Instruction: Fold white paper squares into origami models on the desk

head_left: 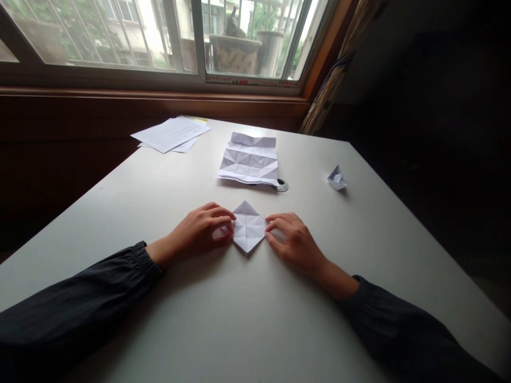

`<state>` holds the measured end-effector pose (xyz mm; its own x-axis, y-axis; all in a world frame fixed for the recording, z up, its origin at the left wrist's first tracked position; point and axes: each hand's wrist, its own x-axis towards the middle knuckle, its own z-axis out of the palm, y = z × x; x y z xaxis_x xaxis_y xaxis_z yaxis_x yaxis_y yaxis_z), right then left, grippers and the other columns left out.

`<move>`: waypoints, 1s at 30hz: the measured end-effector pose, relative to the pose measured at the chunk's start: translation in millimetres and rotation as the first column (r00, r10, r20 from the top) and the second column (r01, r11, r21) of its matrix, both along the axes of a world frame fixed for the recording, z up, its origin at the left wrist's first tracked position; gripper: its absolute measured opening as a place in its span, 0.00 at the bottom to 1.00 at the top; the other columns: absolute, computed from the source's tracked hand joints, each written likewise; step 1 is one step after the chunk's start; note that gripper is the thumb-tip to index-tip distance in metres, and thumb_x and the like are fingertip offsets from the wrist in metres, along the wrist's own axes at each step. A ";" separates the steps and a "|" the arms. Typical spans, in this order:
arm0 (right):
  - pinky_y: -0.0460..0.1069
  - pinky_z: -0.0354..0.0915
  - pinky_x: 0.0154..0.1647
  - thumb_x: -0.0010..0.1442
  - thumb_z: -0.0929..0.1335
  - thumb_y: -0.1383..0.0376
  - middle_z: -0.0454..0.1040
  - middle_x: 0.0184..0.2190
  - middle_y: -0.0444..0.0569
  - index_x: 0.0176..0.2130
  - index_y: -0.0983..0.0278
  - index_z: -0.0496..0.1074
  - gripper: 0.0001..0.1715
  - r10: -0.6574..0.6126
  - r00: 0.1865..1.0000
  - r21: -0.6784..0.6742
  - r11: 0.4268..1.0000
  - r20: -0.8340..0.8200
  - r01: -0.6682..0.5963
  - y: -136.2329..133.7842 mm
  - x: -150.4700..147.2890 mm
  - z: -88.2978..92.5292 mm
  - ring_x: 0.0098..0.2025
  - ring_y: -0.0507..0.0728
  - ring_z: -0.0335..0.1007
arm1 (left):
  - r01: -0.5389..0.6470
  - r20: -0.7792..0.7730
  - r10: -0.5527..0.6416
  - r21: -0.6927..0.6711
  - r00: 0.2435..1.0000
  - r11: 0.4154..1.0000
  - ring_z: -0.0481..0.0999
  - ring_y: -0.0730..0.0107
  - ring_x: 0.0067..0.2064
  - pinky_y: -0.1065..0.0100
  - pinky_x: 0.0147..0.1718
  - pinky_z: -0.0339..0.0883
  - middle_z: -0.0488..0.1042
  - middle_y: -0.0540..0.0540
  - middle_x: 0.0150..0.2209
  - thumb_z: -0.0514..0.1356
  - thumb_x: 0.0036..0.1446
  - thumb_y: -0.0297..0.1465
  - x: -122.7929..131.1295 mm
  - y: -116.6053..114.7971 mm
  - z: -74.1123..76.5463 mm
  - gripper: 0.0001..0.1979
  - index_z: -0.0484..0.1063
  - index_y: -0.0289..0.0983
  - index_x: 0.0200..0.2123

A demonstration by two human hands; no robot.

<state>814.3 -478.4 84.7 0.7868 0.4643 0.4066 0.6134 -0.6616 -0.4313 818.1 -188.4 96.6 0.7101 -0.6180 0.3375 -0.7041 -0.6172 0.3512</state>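
A small folded white paper [248, 227] lies diamond-wise on the table between my hands, its creases crossing at the middle. My left hand [205, 226] has its thumb and fingers curled at the paper's left corner. At the opposite corner, the fingertips and thumb of my right hand [293, 236] pinch the right edge. Both wrists come out of dark sleeves and rest low over the table. Whatever lies under the folded paper is hidden.
Behind the folded paper lies a creased, partly unfolded sheet [250, 159], beside a round cable hole [282, 185] in the white table [247, 314]. A small folded paper boat [337, 178] stands to the right. Several loose sheets [170, 134] lie at the back left, near the window [167, 37].
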 end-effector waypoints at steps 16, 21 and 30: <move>0.62 0.68 0.56 0.61 0.72 0.67 0.77 0.50 0.53 0.56 0.60 0.70 0.24 -0.032 0.999 0.007 0.999 -0.004 0.032 -1.7 0.1 -4.2 0.52 0.65 0.72 | -0.091 -0.035 0.088 -0.101 0.995 0.991 0.78 0.63 0.43 0.62 0.44 0.70 0.78 0.45 0.44 0.64 0.62 0.39 7.0 4.9 -11.1 0.22 0.67 0.41 0.57; 0.61 0.68 0.54 0.62 0.71 0.70 0.78 0.44 0.51 0.45 0.60 0.74 0.11 0.042 0.999 0.020 0.999 0.031 -0.043 -0.3 0.6 -1.3 0.49 0.64 0.72 | -0.025 0.110 0.034 -0.075 0.993 0.997 0.77 0.65 0.40 0.63 0.44 0.68 0.79 0.45 0.40 0.61 0.66 0.35 4.7 3.9 -9.0 0.07 0.75 0.40 0.43; 0.59 0.70 0.47 0.59 0.70 0.77 0.77 0.38 0.49 0.51 0.59 0.69 0.23 0.146 0.929 0.113 0.974 0.339 -0.195 -2.0 -7.6 7.8 0.44 0.61 0.72 | 0.128 0.422 -0.018 -0.233 0.906 0.964 0.77 0.67 0.43 0.64 0.45 0.71 0.81 0.48 0.42 0.67 0.59 0.25 -2.7 3.9 3.0 0.10 0.77 0.43 0.44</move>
<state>806.8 -480.5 92.6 0.5134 0.4979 0.6989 0.8340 -0.4812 -0.2698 815.5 -184.5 99.5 0.4286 -0.5187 0.7397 -0.8584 -0.4893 0.1543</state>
